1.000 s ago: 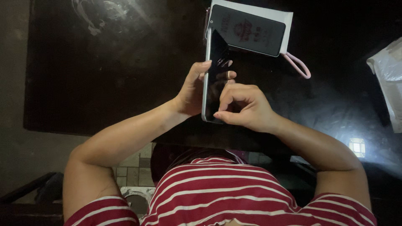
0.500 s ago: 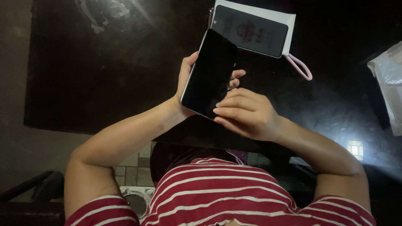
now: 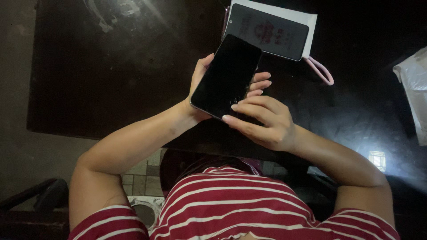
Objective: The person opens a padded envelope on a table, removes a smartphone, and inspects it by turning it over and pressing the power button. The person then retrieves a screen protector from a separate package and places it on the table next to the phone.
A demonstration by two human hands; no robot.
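Observation:
My left hand (image 3: 201, 89) holds a black smartphone (image 3: 226, 76) from underneath, its dark screen facing up and tilted to the right; the fingertips show past its right edge. My right hand (image 3: 262, 121) rests its fingertips on the phone's lower right corner. Both hands hover above a dark glossy table (image 3: 111, 66). Just beyond the phone lies a dark screen protector sheet (image 3: 267, 32) on a white packet (image 3: 309, 22).
A pink looped strap (image 3: 319, 70) sticks out from under the white packet. A white plastic bag (image 3: 413, 89) lies at the right edge. A small bright light reflection (image 3: 377, 158) shows on the table at lower right. Tiled floor is visible below the table edge.
The phone has turned from edge-on to screen-up and tilted further right. My right hand has uncurled from a pinch at the bottom edge to fingertips resting on the lower corner.

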